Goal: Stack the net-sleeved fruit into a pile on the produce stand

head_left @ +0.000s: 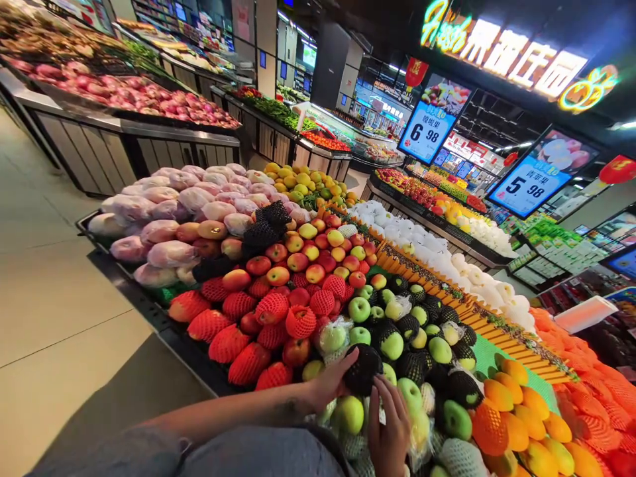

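A round fruit in a black foam net (364,370) is held above the green apples, and the net hides what kind it is. My left hand (328,387) grips it from the left, with the thumb over its upper side. From below right, the bent fingers of my right hand (390,421) close on its lower right edge. Right under my hands lies a yellow-green apple (349,415). Around them are more green apples (359,309), some bare, some in black nets, some in clear plastic wrap.
Red-netted apples (272,309) fill the left of the stand, with pink wrapped fruit (173,254) behind. Oranges-coloured mangoes (527,411) lie at the right. A spiky orange divider (447,298) runs along the stand. Price screens (424,132) hang above. Tiled floor (64,291) lies left.
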Available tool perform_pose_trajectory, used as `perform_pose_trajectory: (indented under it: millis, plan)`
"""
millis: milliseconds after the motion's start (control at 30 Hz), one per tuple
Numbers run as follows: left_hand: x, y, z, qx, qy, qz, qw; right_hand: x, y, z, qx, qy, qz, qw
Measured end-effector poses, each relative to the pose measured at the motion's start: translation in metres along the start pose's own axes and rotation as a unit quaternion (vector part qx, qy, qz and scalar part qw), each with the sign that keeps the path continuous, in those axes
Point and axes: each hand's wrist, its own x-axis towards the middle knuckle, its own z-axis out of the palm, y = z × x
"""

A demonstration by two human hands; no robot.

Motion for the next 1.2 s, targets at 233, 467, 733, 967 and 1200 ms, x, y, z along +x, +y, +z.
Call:
perform_pose_trajectory:
  millis: [233,467,733,967,1200]
  plan:
    - [-0.009,-0.001,-0.019,0.040,0.064,0.077,0.994,-0.003,-0.003,0.022,-0.032,-0.064,-0.013,0.997]
    - [-0.011,0.001,-0.031,-0.030,0.132,0.092,0.986,0.014,0.007,0.051,0.011,-0.096,-0.017,0.995]
    - [-0.012,0.011,-0.033,0.080,0.175,0.200,0.961,0.017,0.013,0.088,0.208,-0.145,0.207,0.945]
    - [0.002,0.040,-0.079,-0.026,0.271,0.227,0.935,0.061,0.020,0.057,0.268,-0.061,0.299,0.914]
    - [-0.025,0.078,-0.136,-0.030,0.361,0.309,0.880,0.214,0.128,0.093,0.195,-0.054,0.297,0.933]
